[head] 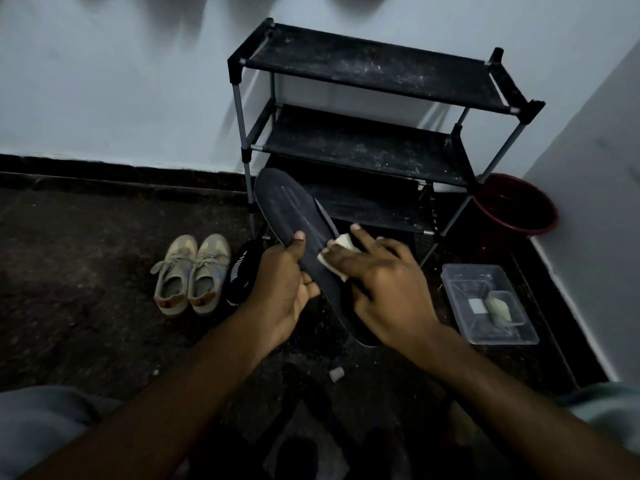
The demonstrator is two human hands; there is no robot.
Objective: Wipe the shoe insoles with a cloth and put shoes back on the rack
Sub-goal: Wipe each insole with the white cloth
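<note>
The left hand [287,289] grips the dark insole [291,206] by its edge, thumb on top, in front of the rack [374,64]. The right hand [384,282] presses a white cloth [341,242] on the insole with straight fingers. Beige shoes [190,275] stand on the floor [86,271] at left.

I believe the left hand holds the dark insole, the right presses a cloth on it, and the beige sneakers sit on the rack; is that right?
Not quite: in the head view the beige sneakers stand on the floor, left of the rack; the rest holds.
</note>
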